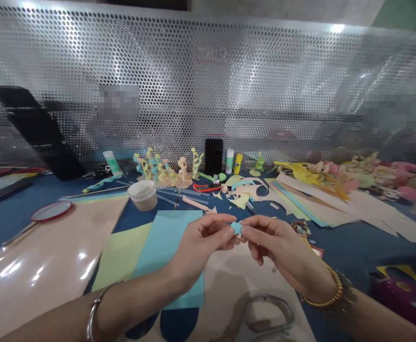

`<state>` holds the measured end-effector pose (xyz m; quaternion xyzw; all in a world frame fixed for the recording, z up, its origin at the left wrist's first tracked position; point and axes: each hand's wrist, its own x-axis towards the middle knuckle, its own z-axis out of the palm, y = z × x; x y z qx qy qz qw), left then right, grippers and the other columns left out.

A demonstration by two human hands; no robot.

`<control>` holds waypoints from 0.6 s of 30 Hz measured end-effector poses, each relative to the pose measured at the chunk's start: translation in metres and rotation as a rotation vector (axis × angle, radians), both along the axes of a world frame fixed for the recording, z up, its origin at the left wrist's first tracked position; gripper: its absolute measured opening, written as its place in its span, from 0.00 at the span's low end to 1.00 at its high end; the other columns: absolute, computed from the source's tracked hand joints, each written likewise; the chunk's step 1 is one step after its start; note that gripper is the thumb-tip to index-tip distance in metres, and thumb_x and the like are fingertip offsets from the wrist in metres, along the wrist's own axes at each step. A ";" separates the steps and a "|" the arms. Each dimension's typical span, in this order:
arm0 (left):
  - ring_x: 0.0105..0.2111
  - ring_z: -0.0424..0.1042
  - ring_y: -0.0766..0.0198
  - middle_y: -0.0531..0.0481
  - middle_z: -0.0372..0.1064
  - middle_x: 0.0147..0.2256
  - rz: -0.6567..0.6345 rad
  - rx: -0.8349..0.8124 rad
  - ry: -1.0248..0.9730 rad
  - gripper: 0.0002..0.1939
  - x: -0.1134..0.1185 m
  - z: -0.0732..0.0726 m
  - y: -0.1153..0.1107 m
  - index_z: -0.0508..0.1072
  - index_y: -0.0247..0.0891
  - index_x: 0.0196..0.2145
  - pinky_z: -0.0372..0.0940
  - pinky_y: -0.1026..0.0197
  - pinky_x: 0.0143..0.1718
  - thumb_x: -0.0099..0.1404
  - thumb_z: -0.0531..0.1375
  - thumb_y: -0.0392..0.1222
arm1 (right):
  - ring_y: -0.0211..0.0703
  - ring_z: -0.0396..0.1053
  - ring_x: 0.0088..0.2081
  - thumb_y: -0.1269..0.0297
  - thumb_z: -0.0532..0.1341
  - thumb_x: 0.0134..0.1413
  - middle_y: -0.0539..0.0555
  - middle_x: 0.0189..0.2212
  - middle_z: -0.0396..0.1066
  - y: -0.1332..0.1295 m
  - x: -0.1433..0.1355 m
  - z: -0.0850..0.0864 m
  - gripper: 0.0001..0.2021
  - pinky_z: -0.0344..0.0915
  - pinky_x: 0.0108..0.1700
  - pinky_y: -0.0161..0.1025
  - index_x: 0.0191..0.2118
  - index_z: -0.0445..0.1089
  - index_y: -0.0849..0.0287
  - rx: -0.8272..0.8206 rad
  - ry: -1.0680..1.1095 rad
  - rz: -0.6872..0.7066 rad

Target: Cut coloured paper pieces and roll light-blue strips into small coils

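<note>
I get moderate light over the blue table [357, 251], apparently from overhead; white glare streaks the glossy sheet [51, 256] at its near left corner, and hot spots speckle the perforated panel [172, 95] along its far edge. Soft shadows darken the pale sheet [265, 280] at the near edge; my wide lens stretches the sides; the far right corner looks smeary; pixelated patches blot the panel.

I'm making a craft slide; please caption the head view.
Left grip and right grip pinch a small blue paper piece above a paper-strewn blue table.
</note>
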<state>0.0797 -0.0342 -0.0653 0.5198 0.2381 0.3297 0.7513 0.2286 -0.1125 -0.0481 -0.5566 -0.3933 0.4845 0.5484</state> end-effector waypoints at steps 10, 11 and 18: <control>0.29 0.76 0.70 0.55 0.77 0.27 0.000 0.049 0.006 0.07 -0.004 -0.010 0.001 0.80 0.45 0.36 0.69 0.71 0.32 0.58 0.66 0.37 | 0.28 0.61 0.17 0.58 0.67 0.49 0.44 0.19 0.67 -0.002 -0.001 -0.015 0.12 0.57 0.20 0.26 0.38 0.69 0.56 -0.010 0.184 0.050; 0.30 0.76 0.69 0.54 0.78 0.28 0.000 0.049 0.017 0.07 -0.004 -0.012 0.001 0.80 0.44 0.36 0.69 0.70 0.33 0.59 0.65 0.37 | 0.28 0.61 0.17 0.59 0.67 0.50 0.44 0.20 0.67 -0.001 -0.001 -0.016 0.12 0.57 0.20 0.26 0.39 0.69 0.55 -0.007 0.192 0.049; 0.29 0.76 0.69 0.54 0.78 0.28 0.013 0.032 0.018 0.09 -0.004 -0.017 0.003 0.79 0.45 0.39 0.69 0.69 0.34 0.58 0.65 0.38 | 0.28 0.60 0.18 0.62 0.65 0.53 0.43 0.20 0.67 0.003 -0.003 -0.024 0.07 0.58 0.20 0.26 0.39 0.70 0.53 0.072 0.200 0.043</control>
